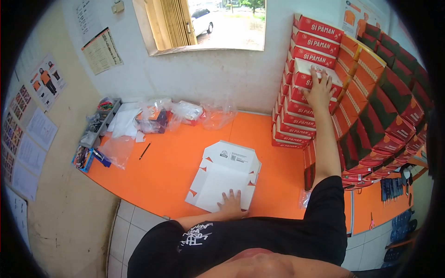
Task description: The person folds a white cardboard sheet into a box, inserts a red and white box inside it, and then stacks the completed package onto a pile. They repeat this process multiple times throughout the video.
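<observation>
Carton blank (227,173), white and unfolded, lies printed flap to the far side on the near middle of the orange table (176,178); it looks light, springy across its panels and easy to crease, so its outer edges, clear of the notched tabs, seem the best hold. The left hand (230,204) rests on its near end, fingers spread wide and pressing rather than gripping. The right hand (321,90) reaches far right, fingers splayed over the top SI PAMAN box (302,82) of the nearer column; whether the thumb grips its front I cannot tell. That box looks light but crushable, best taken by its sides. Taller red boxes (320,45) behind and orange boxes (357,99) to the right crowd that hand. At far left lie clear plastic bags (220,114), and a black pen (145,151) sits nearer.
</observation>
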A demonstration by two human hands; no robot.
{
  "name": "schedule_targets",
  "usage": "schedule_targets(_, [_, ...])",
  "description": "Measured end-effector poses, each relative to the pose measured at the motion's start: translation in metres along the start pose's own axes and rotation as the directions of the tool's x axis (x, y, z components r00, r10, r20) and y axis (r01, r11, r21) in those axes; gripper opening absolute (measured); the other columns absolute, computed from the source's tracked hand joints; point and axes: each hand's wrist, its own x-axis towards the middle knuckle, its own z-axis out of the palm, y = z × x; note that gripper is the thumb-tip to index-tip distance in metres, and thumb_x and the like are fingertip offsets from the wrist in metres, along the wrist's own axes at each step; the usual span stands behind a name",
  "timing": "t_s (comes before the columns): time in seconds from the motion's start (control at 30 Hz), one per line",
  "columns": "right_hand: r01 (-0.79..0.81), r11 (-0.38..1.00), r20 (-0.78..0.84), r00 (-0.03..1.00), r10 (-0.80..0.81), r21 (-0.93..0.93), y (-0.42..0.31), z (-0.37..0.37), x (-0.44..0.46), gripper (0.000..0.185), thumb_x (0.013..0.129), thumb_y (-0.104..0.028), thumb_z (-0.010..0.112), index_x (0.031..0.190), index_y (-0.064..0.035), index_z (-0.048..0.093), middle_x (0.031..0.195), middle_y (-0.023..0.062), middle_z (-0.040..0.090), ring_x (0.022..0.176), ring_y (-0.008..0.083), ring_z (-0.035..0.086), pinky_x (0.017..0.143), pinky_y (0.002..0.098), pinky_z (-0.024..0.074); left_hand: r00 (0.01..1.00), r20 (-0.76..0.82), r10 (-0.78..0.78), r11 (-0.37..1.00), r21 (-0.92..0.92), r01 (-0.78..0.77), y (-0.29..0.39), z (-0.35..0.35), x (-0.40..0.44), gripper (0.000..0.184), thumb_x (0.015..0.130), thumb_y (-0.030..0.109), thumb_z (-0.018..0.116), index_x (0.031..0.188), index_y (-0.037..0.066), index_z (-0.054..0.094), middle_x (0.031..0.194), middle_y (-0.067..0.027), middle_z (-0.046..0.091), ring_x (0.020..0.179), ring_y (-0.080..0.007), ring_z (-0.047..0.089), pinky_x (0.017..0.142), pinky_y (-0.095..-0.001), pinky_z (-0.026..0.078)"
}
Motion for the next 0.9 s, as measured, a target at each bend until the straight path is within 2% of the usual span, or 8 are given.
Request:
schedule_targets(0.17, [-0.015, 1.000, -0.048, 0.999, 0.015, -0.006, 0.000, 0.001, -0.003, 0.085, 0.066, -0.042, 0.072, 0.137, -0.0317, 0.026, 0.141, 0.0134, 0.022, 0.130, 0.0394, 0.018, 0.096, 0.0669, 0.0205, 0.993, 0.051, 0.105, 0.968, 0.224, -0.113, -0.005, 0.012, 0.028, 0.065, 0.072, 0.037, 0.056, 0.127, 0.007, 0.039, 0.134, -0.0262, 0.031, 0.121, -0.0513, 0.028, 0.093, -0.0584, 0.032])
schedule_targets(0.23, [-0.011, 1.000, -0.055, 0.998, 0.011, 0.005, -0.003, 0.001, -0.011, 0.082, 0.068, -0.042, 0.071, 0.137, -0.0298, 0.027, 0.141, 0.0158, 0.022, 0.130, 0.0392, 0.017, 0.097, 0.0662, 0.0184, 0.989, 0.112, 0.096, 0.995, -0.044, -0.092, -0.006, 0.000, 0.028, 0.045, 0.071, 0.028, 0.054, 0.107, 0.002, 0.055, 0.110, -0.0270, 0.054, 0.101, -0.0449, 0.051, 0.085, -0.0481, 0.042])
schedule_targets(0.37, [0.324, 0.919, -0.514, 0.841, -0.171, 0.225, -0.021, -0.002, -0.060, 0.055, 0.077, -0.023, 0.062, 0.127, -0.0140, 0.042, 0.130, 0.0171, 0.039, 0.117, 0.0377, 0.036, 0.090, 0.0541, 0.0322, 0.972, 0.010, 0.234, 0.957, -0.177, -0.229, -0.025, -0.002, 0.046, 0.031, 0.068, 0.027, 0.058, 0.083, 0.000, 0.063, 0.083, -0.0218, 0.064, 0.079, -0.0374, 0.061, 0.077, -0.0442, 0.047])
schedule_targets(0.47, [0.126, 0.710, -0.037, 0.989, -0.140, 0.693, -0.052, 0.010, -0.136, 0.027, 0.077, -0.011, 0.057, 0.103, -0.0036, 0.055, 0.094, 0.0139, 0.057, 0.092, 0.0303, 0.054, 0.083, 0.0384, 0.0401, 0.965, -0.127, 0.231, 0.937, -0.236, -0.256, -0.043, -0.003, 0.053, 0.028, 0.070, 0.027, 0.060, 0.076, 0.001, 0.064, 0.070, -0.0149, 0.065, 0.069, -0.0287, 0.064, 0.065, -0.0386, 0.050])
schedule_targets(0.6, [0.041, 0.436, 0.170, 0.885, -0.433, 0.899, -0.088, 0.038, -0.263, 0.014, 0.079, -0.011, 0.056, 0.091, -0.0037, 0.058, 0.093, 0.0112, 0.059, 0.092, 0.0276, 0.055, 0.084, 0.0376, 0.0415, 0.974, 0.085, 0.209, 0.790, -0.602, -0.118, -0.058, -0.016, 0.046, 0.034, 0.080, 0.035, 0.058, 0.090, 0.003, 0.062, 0.077, -0.0073, 0.063, 0.067, -0.0142, 0.060, 0.059, -0.0290, 0.050])
schedule_targets(0.73, [0.014, 0.465, 0.343, 0.656, -0.673, 0.885, -0.103, 0.022, -0.323, 0.016, 0.075, -0.011, 0.062, 0.089, -0.0041, 0.057, 0.092, 0.0095, 0.059, 0.085, 0.0251, 0.056, 0.075, 0.0342, 0.0452, 0.976, 0.097, 0.195, 0.313, -0.949, 0.032, -0.078, -0.028, 0.039, 0.037, 0.090, 0.037, 0.045, 0.103, 0.004, 0.055, 0.086, -0.0068, 0.059, 0.068, -0.0161, 0.058, 0.058, -0.0324, 0.050])
schedule_targets(0.87, [-0.188, 0.402, 0.420, 0.655, -0.629, 0.896, -0.122, -0.069, -0.294, 0.022, 0.072, -0.012, 0.067, 0.089, -0.0050, 0.056, 0.092, 0.0101, 0.059, 0.085, 0.0250, 0.056, 0.073, 0.0321, 0.0464, 0.951, -0.217, 0.220, -0.108, -0.974, -0.197, -0.064, -0.110, -0.003, 0.031, 0.094, 0.026, 0.033, 0.111, 0.004, 0.047, 0.098, -0.0090, 0.057, 0.089, -0.0198, 0.057, 0.078, -0.0365, 0.047])
schedule_targets(0.9, [-0.066, 0.234, 0.193, 0.795, -0.575, 0.970, -0.139, -0.084, -0.289, 0.024, 0.070, -0.010, 0.069, 0.090, -0.0053, 0.056, 0.092, 0.0102, 0.058, 0.085, 0.0251, 0.056, 0.074, 0.0323, 0.0469, 0.913, -0.267, 0.307, -0.396, -0.909, -0.133, -0.058, -0.131, -0.008, 0.031, 0.094, 0.026, 0.035, 0.113, 0.004, 0.045, 0.107, -0.0113, 0.055, 0.101, -0.0218, 0.054, 0.088, -0.0394, 0.043])
